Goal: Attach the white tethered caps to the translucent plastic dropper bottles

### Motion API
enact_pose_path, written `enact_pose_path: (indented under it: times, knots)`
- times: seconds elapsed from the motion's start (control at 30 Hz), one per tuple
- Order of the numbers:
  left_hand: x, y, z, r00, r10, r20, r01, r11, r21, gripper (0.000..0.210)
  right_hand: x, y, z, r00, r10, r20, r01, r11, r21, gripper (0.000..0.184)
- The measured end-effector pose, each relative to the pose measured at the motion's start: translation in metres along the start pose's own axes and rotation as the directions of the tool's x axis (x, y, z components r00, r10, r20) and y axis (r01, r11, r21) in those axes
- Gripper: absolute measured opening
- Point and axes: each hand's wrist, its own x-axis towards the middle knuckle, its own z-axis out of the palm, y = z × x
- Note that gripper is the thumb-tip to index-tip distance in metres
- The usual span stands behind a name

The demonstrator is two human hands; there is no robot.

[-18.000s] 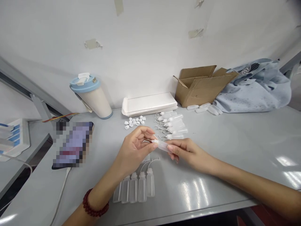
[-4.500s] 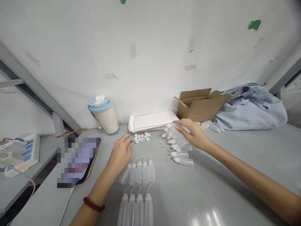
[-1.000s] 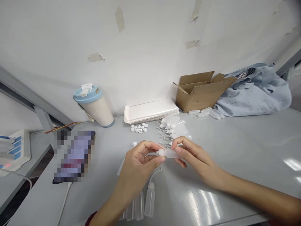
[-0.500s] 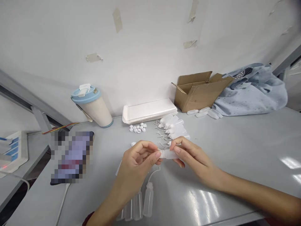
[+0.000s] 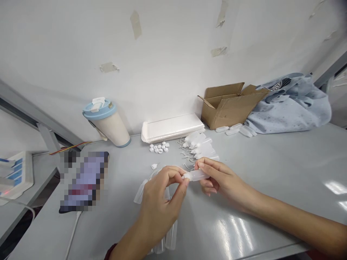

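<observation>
A small translucent plastic squeeze bottle (image 5: pixel 200 175) lies sideways between my hands, just above the table. My right hand (image 5: pixel 223 180) grips its body between thumb and fingers, the other fingers curled beneath. At the bottle's neck end, my left hand (image 5: pixel 162 204) pinches the white cap (image 5: pixel 187 176) with thumb and forefinger. Below and behind my left hand lie several similar bottles (image 5: pixel 171 236), partly covered by it. Another bottle (image 5: pixel 139 193) lies left of that hand. One loose white cap with a thin tip (image 5: pixel 154 166) rests beyond it.
A heap of bottles with thin tubes (image 5: pixel 202 146) lies past my right hand, near small white caps (image 5: pixel 159 147). Behind stand a stack of white trays (image 5: pixel 173 127), a cardboard box (image 5: pixel 230 110), a tumbler (image 5: pixel 110 122) and a blue cloth bag (image 5: pixel 290 108). A phone (image 5: pixel 86 180) lies left.
My left hand has turned, its fingers now pinching nearer the bottle's tip, and has shifted slightly right. It uncovers the loose cap and covers more of the near bottles. My right fingers have curled in.
</observation>
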Motion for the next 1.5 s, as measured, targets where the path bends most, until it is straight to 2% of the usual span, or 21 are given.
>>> enact_pose_path:
  times: [0.1,0.2,0.4,0.53,0.6,0.7,0.77,0.8,0.87,0.93,1.0,1.03,1.07,1.13,1.2,1.27,1.33,1.4,1.5]
  knots:
    - [0.001,0.004,0.000,0.986,-0.164,-0.003,0.164,0.986,-0.011,0.012,-0.002,-0.002,0.000,0.990,-0.132,-0.049,0.123,0.980,-0.157,0.027]
    - [0.003,0.006,-0.003,0.955,-0.288,0.064,0.289,0.957,-0.008,0.022,-0.005,-0.005,0.000,0.971,-0.234,-0.042,0.208,0.924,-0.320,0.026]
    - [0.005,0.005,-0.009,0.904,-0.310,0.295,0.326,0.945,-0.007,0.030,-0.010,-0.001,0.000,0.946,-0.323,0.030,0.293,0.811,-0.507,0.023]
    - [0.006,0.005,-0.009,0.879,-0.308,0.363,0.352,0.934,-0.058,0.037,-0.010,0.002,-0.002,0.920,-0.386,0.067,0.334,0.684,-0.649,0.017]
    - [0.007,0.005,-0.010,0.876,-0.319,0.361,0.380,0.918,-0.110,0.039,-0.008,0.004,-0.004,0.870,-0.479,0.118,0.405,0.557,-0.725,0.015]
    - [0.008,0.006,-0.010,0.874,-0.338,0.348,0.407,0.902,-0.146,0.039,-0.006,0.007,-0.007,0.743,-0.622,0.246,0.534,0.331,-0.778,0.017]
    - [0.008,0.008,-0.010,0.883,-0.331,0.333,0.395,0.907,-0.145,0.038,-0.006,0.008,-0.007,0.691,-0.655,0.305,0.574,0.241,-0.783,0.018]
    - [0.008,0.008,-0.010,0.891,-0.320,0.322,0.379,0.915,-0.136,0.037,-0.007,0.007,-0.007,0.687,-0.653,0.317,0.582,0.234,-0.779,0.017]
    - [0.006,0.008,-0.010,0.911,-0.287,0.297,0.325,0.942,-0.086,0.035,-0.008,0.004,-0.006,0.732,-0.617,0.290,0.566,0.312,-0.763,0.018]
    - [0.002,0.004,-0.008,0.947,-0.210,0.243,0.207,0.978,0.036,0.031,-0.009,-0.001,-0.004,0.831,-0.519,0.199,0.483,0.498,-0.720,0.021]
    - [-0.002,-0.001,-0.005,0.983,-0.032,0.179,-0.005,0.980,0.198,0.023,-0.008,-0.005,-0.003,0.930,-0.350,0.115,0.345,0.720,-0.602,0.028]
    - [-0.004,-0.004,-0.004,0.984,0.082,0.161,-0.124,0.954,0.272,0.017,-0.007,-0.005,-0.004,0.959,-0.263,0.103,0.277,0.816,-0.508,0.032]
    - [-0.005,-0.007,-0.003,0.970,0.190,0.154,-0.232,0.915,0.330,0.013,-0.005,-0.005,-0.004,0.975,-0.191,0.113,0.221,0.889,-0.402,0.035]
    - [-0.006,-0.011,-0.002,0.928,0.335,0.166,-0.373,0.844,0.386,0.009,-0.002,-0.002,-0.005,0.981,-0.118,0.154,0.152,0.961,-0.230,0.039]
    - [-0.005,-0.011,-0.003,0.920,0.349,0.178,-0.391,0.836,0.383,0.008,-0.002,-0.001,-0.005,0.981,-0.122,0.150,0.154,0.963,-0.222,0.039]
    - [-0.003,-0.008,-0.006,0.949,0.254,0.185,-0.305,0.889,0.340,0.008,-0.004,-0.001,-0.004,0.976,-0.191,0.108,0.218,0.905,-0.366,0.035]
    - [-0.001,-0.004,-0.008,0.973,0.112,0.201,-0.165,0.949,0.270,0.015,-0.007,-0.002,-0.003,0.940,-0.328,0.094,0.325,0.778,-0.537,0.028]
    - [0.001,0.001,-0.010,0.967,-0.003,0.254,-0.048,0.980,0.195,0.025,-0.011,-0.001,-0.002,0.860,-0.488,0.148,0.456,0.607,-0.651,0.021]
    - [0.001,0.007,-0.013,0.913,-0.097,0.397,0.053,0.991,0.120,0.042,-0.014,0.002,-0.004,0.698,-0.656,0.287,0.616,0.344,-0.709,0.019]
